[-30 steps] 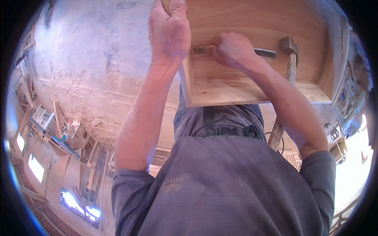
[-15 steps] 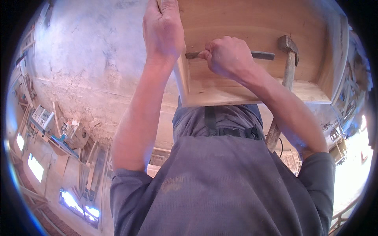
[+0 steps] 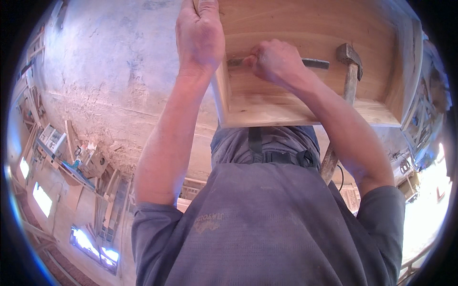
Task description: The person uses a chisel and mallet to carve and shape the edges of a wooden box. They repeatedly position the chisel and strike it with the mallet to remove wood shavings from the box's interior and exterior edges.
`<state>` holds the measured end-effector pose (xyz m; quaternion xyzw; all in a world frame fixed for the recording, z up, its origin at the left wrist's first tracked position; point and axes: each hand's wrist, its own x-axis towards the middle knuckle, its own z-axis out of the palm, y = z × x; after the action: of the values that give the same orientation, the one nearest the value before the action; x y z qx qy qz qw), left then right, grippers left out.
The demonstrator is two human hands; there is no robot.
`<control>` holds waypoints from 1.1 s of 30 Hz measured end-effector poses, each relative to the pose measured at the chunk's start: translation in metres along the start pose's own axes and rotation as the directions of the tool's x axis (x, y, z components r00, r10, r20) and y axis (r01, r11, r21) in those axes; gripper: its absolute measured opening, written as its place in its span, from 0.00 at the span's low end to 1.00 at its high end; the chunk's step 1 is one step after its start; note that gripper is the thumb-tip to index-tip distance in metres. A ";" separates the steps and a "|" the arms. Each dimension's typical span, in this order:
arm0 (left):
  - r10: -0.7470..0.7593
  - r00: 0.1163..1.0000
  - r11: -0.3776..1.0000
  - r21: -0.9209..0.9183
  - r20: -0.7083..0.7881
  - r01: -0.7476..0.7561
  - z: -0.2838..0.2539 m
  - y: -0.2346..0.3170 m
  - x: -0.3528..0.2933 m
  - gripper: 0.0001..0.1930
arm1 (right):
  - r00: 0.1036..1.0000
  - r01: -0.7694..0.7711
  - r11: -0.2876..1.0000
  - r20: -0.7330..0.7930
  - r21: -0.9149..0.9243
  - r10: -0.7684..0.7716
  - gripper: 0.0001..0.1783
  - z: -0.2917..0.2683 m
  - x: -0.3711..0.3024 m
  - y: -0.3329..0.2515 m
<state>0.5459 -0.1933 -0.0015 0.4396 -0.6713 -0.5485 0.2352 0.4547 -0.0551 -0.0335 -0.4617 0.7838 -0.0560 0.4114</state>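
Observation:
A shallow, light wooden box (image 3: 267,112) with raised sides lies in front of me. My left hand (image 3: 200,35) is closed around its left side near the top of the view; part of the fingers is hidden. Inside, my right hand (image 3: 275,59) forms a fist around the middle of a flat, dark metal bar (image 3: 316,63). One end of the bar reaches toward the left side and the other sticks out past my wrist. To its right a hammer (image 3: 349,57) rests in the box, its wooden handle slanting over the near side and partly behind my right forearm.
A pale, rough floor (image 3: 114,71) with wood chips stretches to the left. Farther left stand a bench with tools (image 3: 62,157) and several wooden boards (image 3: 112,200). More timber pieces (image 3: 422,114) are stacked at the right rim, beside a bright opening.
My right hand has shifted slightly away from me, carrying the metal bar with it. The left hand keeps its hold on the box side, and the hammer has stayed in place.

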 end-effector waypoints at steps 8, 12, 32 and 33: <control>-0.068 0.998 0.966 0.249 -0.008 0.068 -0.003 0.009 0.000 0.24 | 0.998 -0.057 0.998 0.039 -0.033 0.058 0.19 -0.008 -0.002 0.005; -0.157 0.988 0.970 0.189 0.013 0.152 -0.006 0.009 0.005 0.24 | 0.995 -0.087 0.996 0.057 0.001 0.087 0.18 -0.006 0.007 0.013; -0.055 0.998 0.998 0.011 0.020 0.055 -0.001 0.006 0.000 0.19 | 0.999 -0.045 0.999 0.004 0.000 0.045 0.20 0.001 0.001 -0.003; -0.055 0.998 0.998 0.020 0.022 0.054 -0.001 0.006 0.000 0.19 | 0.999 -0.021 1.000 -0.024 0.006 0.022 0.21 0.002 -0.002 -0.004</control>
<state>0.5444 -0.1937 0.0043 0.4537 -0.6669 -0.5532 0.2083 0.4593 -0.0555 -0.0312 -0.4513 0.7936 -0.0595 0.4037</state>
